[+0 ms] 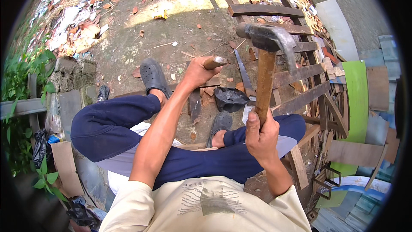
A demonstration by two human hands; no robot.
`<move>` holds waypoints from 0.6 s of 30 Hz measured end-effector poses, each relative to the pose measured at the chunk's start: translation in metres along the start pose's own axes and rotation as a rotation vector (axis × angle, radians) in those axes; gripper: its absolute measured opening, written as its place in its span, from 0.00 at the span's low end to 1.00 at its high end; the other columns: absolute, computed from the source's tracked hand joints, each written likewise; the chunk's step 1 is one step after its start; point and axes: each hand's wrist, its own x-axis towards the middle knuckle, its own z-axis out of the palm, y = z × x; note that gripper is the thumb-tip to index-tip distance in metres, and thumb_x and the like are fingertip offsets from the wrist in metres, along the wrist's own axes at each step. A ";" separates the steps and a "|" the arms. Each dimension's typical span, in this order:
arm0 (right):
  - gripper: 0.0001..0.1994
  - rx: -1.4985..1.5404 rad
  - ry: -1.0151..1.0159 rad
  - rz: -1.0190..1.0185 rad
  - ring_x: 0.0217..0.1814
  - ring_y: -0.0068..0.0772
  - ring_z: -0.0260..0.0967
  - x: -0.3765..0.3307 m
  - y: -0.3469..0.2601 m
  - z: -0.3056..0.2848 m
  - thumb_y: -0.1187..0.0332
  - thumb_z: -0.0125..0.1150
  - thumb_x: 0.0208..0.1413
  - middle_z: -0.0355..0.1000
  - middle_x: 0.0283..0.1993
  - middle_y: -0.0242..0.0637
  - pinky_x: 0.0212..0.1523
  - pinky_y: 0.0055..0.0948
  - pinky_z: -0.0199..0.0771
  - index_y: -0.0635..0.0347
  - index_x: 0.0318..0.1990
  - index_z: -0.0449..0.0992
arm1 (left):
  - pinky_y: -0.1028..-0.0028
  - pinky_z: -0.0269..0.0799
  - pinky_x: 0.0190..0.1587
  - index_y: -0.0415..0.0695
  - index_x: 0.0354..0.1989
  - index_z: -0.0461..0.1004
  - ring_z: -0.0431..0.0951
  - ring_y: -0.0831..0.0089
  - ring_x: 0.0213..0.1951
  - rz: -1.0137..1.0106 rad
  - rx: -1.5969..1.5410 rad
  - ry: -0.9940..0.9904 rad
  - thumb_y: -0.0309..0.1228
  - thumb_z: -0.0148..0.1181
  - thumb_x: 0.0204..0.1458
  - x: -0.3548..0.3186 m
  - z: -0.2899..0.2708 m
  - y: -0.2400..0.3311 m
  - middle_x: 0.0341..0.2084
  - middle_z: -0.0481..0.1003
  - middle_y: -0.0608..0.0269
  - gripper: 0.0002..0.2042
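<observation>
My right hand (pixel 262 135) is wrapped round the lower wooden handle of a claw hammer (pixel 266 73). Its dark metal head points up and its curved claw turns to the right. Left of the hammer, my left hand (pixel 198 74) is closed on a short wooden tool handle (pixel 214 62) with a pale, shiny end. My fist hides the rest of that tool. The hammer head and the handle's end are apart. On the ground between them lies a handsaw (pixel 242 71), with a black plastic bag (pixel 230 99) just below it.
A slatted wooden frame (pixel 300 79) stretches along the right side. Beyond it lean a green panel (pixel 356 103) and several boards. My feet are in dark clogs (pixel 153 76). Broken blocks (pixel 71 77) and plants (pixel 40 66) stand at left; leaves and litter (pixel 81 21) cover the far left ground.
</observation>
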 end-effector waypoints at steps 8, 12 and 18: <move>0.14 -0.080 -0.100 0.135 0.20 0.58 0.71 0.004 -0.013 -0.006 0.63 0.58 0.66 0.69 0.18 0.50 0.21 0.42 0.68 0.67 0.34 0.69 | 0.65 0.76 0.36 0.48 0.41 0.82 0.83 0.61 0.32 0.021 0.103 0.062 0.33 0.71 0.48 -0.002 0.002 -0.021 0.30 0.82 0.54 0.12; 0.15 -0.093 -0.131 0.193 0.20 0.58 0.71 -0.005 0.006 0.007 0.62 0.58 0.67 0.70 0.18 0.51 0.22 0.42 0.68 0.68 0.35 0.70 | 0.64 0.76 0.35 0.48 0.40 0.82 0.83 0.59 0.32 0.020 0.088 0.050 0.33 0.72 0.47 0.000 0.005 -0.014 0.30 0.82 0.54 0.11; 0.14 -0.070 -0.101 0.204 0.19 0.56 0.72 -0.003 0.003 0.007 0.63 0.58 0.67 0.70 0.19 0.51 0.22 0.43 0.68 0.68 0.36 0.71 | 0.65 0.76 0.36 0.47 0.39 0.82 0.83 0.60 0.32 -0.010 0.109 0.049 0.33 0.72 0.47 0.001 0.004 -0.020 0.29 0.82 0.54 0.11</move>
